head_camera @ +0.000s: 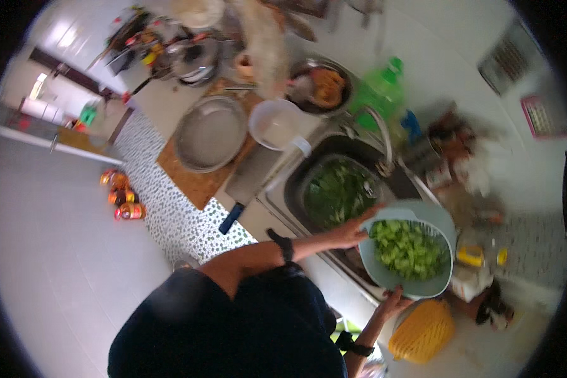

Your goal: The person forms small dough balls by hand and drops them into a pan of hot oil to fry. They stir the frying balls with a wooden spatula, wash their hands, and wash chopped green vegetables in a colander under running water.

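Observation:
Both of my hands hold a pale green plastic drain basket (446, 264) by its rim, one on each side. Chopped light-green vegetable stems (406, 250) lie inside it. My left hand (352, 231) grips the side nearer the sink basin of greens, and my right hand (393, 303) grips the opposite side. The basket is over the right part of the double stainless steel sink (288, 198). In the left basin, leafy greens (338, 189) sit in water below the curved faucet (382, 127).
Left of the sink, a cleaver (253, 172) lies beside a wooden cutting board (193, 189) bearing a round metal pan (211, 134). A white plastic tub (278, 125) and a green bottle (380, 94) stand nearby. A yellow melon in netting (423, 330) rests right of the basket.

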`<state>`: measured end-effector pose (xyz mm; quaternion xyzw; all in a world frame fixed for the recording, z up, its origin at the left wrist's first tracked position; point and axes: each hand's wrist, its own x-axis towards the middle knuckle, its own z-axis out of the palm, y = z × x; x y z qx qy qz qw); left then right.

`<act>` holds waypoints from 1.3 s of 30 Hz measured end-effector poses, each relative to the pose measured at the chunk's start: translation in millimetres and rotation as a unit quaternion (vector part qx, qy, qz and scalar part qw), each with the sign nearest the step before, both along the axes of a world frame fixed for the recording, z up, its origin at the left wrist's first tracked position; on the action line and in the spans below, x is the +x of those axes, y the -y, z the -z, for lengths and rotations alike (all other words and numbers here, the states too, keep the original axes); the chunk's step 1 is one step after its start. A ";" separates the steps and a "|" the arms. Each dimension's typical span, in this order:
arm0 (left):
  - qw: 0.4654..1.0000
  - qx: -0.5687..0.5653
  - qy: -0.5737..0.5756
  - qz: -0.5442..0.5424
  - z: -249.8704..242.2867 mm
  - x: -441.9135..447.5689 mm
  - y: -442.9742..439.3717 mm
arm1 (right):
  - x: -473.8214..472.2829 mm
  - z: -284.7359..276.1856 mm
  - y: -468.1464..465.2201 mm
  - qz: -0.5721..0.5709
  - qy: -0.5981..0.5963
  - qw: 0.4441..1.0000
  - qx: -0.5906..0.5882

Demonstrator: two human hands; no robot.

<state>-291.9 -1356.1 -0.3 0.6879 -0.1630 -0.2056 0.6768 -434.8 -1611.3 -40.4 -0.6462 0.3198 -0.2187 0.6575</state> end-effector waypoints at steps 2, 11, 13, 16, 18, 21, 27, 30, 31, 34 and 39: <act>0.980 -0.043 -0.191 0.026 -2.2 -2.3 1.2 | 3.9 -2.9 -2.0 -0.031 -0.066 0.997 0.036; 0.992 -0.081 -0.096 0.001 14.8 -25.1 -3.0 | 1.7 -10.3 -4.9 -0.024 -0.177 0.983 -0.031; 0.969 -0.047 -0.244 0.013 12.5 -27.5 -4.3 | 2.9 -10.7 -2.8 -0.050 -0.208 0.977 -0.010; 0.984 -0.087 -0.154 -0.006 11.1 -40.5 -8.8 | 4.4 -4.9 -3.6 0.054 -0.242 0.969 -0.012; 0.986 -0.114 -0.117 0.002 14.2 -45.3 -11.5 | 5.2 1.2 -3.4 -0.026 -0.194 0.980 -0.031; 0.971 -0.035 -0.236 0.004 17.7 -47.2 -12.5 | -1.8 2.8 -1.0 -0.017 -0.225 0.974 -0.010; 0.986 -0.067 -0.155 0.006 2.5 -55.7 -7.3 | -17.0 -19.5 2.1 -0.038 -0.184 0.978 -0.085; 0.971 -0.030 -0.237 -0.010 -14.7 -57.2 -10.4 | -17.9 -35.2 -8.3 0.016 -0.227 0.970 -0.083; 0.971 -0.001 -0.235 -0.036 -22.6 -56.7 -13.0 | -12.6 -42.6 -12.3 -0.001 -0.242 0.966 -0.087; 0.968 -0.066 -0.234 -0.057 -47.7 -58.5 -45.6 | -14.7 -79.7 -28.1 -0.124 -0.198 0.971 -0.055; 0.936 -0.228 -0.229 -0.142 -106.6 -87.9 -160.0 | -10.6 -137.2 -111.8 -0.118 -0.023 0.989 0.085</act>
